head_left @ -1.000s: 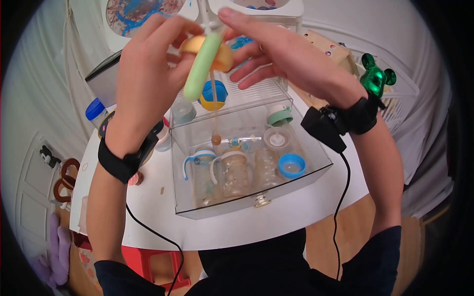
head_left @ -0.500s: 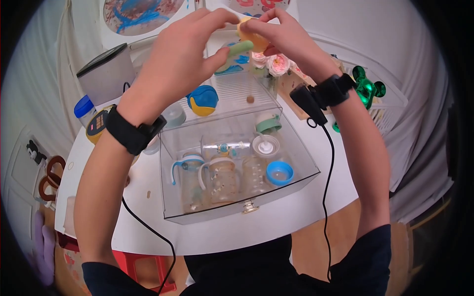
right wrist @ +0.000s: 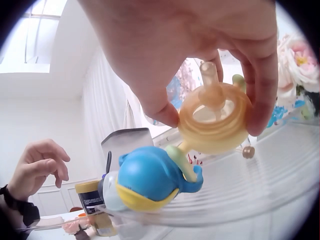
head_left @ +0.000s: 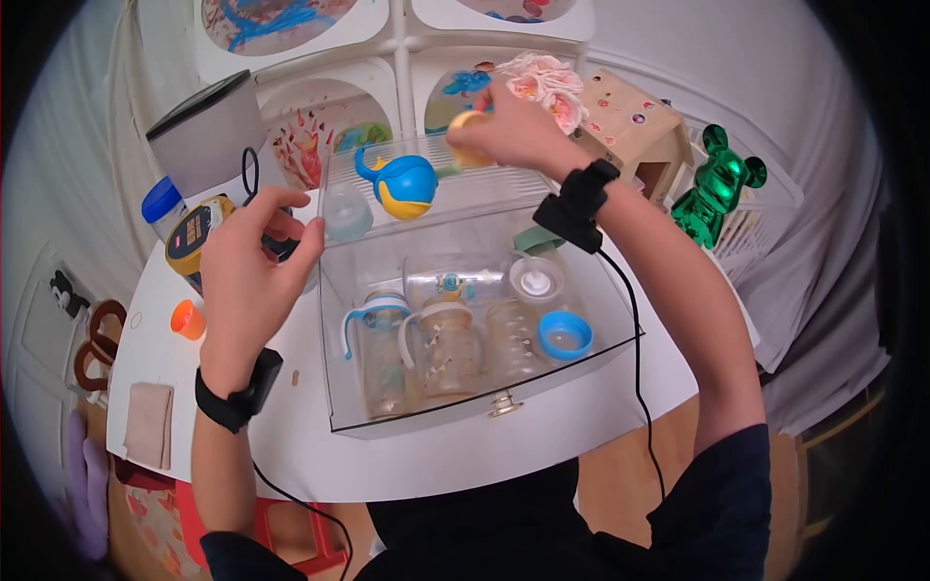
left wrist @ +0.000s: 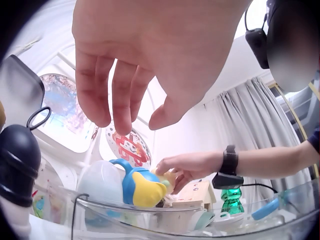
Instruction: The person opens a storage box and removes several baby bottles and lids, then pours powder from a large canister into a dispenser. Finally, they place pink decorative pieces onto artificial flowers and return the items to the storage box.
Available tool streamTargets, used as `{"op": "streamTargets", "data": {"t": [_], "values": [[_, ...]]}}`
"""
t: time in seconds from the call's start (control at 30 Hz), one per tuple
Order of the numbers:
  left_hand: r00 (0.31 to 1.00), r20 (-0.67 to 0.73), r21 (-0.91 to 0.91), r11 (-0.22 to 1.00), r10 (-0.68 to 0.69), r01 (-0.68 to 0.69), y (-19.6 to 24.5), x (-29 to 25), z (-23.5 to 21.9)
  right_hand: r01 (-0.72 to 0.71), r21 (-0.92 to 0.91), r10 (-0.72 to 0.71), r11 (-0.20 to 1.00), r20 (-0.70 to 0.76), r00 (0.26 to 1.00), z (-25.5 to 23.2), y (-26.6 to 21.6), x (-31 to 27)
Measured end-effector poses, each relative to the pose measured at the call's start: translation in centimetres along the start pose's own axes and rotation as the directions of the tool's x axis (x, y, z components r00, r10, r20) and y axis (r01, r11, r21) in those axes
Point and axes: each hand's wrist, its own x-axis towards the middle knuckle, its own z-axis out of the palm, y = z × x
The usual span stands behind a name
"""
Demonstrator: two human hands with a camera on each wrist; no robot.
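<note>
My right hand (head_left: 523, 134) pinches a yellow straw-cup lid (right wrist: 215, 137) by its rim, thumb on one side and fingers on the other. A clear straw stub rises from its middle, and pale green handles stick out from it. The lid is low over the ribbed clear lid of the box, right beside a blue and yellow spout lid (head_left: 407, 184). My left hand (head_left: 250, 271) hangs with loosely bent fingers, holding nothing, by the box's left back corner. A frosted cap (head_left: 347, 213) stands near it.
The clear box (head_left: 591, 373) holds several baby bottles (head_left: 448, 353), a blue ring cap (head_left: 565, 334) and a white nipple cap (head_left: 536, 280). Around it are an orange cup (head_left: 188, 320), a yellow-black jar (head_left: 189, 240), pink flowers (head_left: 547, 87) and a green shiny bear figure (head_left: 717, 184).
Both hands were at the yellow lid overhead. My left hand has come away, down and to the left, while my right hand has lowered the lid beside the blue and yellow one.
</note>
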Motion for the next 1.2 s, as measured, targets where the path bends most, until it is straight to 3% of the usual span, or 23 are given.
{"op": "streamTargets", "data": {"t": [0.03, 0.23, 0.53, 0.63, 0.73, 0.83, 0.97, 1.03, 1.13, 1.2], "values": [[0.999, -0.008, -0.051, 0.998, -0.047, 0.047, 0.1, -0.7, 0.3, -0.094, 0.097, 0.079, 0.991, 0.147, 0.986, 0.1, -0.6, -1.4], [0.996, 0.005, -0.101, 0.991, -0.085, 0.085, -0.5, -0.7, 1.9, -0.220, 0.073, 0.191, 0.973, 0.283, 0.940, -1.1, -1.2, -3.1], [0.998, 0.039, -0.052, 0.997, -0.047, 0.049, -0.5, 0.5, 2.5, -0.222, 0.090, 0.196, 0.971, 0.235, 0.952, -1.4, -0.3, -4.9], [0.999, 0.028, -0.031, 0.999, -0.040, 0.041, -1.1, 1.4, 2.6, 0.023, -0.061, -0.025, 0.998, -0.045, 0.999, -2.1, 1.7, -5.4], [0.998, -0.003, -0.013, 0.998, 0.065, -0.065, -1.8, 1.9, 2.8, 0.064, -0.080, -0.065, 0.995, -0.013, 0.998, -4.5, 1.7, -7.7], [0.998, 0.027, 0.001, 0.998, 0.062, -0.062, -2.2, 2.1, 2.9, 0.126, -0.168, -0.088, 0.978, 0.217, 0.972, -6.0, 1.4, -10.2], [0.996, 0.035, -0.039, 0.996, 0.086, -0.084, -1.7, 2.1, 3.1, 0.224, -0.245, -0.091, 0.943, 0.460, 0.884, -4.5, 1.0, -13.7], [0.992, 0.040, -0.037, 0.992, 0.119, -0.118, -2.0, 2.1, 3.2, 0.239, -0.291, -0.062, 0.926, 0.508, 0.859, -3.5, 1.1, -14.4], [0.990, 0.060, -0.042, 0.991, 0.126, -0.124, -1.9, 1.8, 2.8, 0.275, -0.271, -0.131, 0.923, 0.451, 0.883, -2.6, 1.9, -14.4], [0.992, 0.054, -0.031, 0.993, 0.111, -0.110, -2.1, 2.0, 2.4, 0.221, -0.224, -0.111, 0.949, 0.419, 0.901, -3.4, 1.3, -13.9]]}}
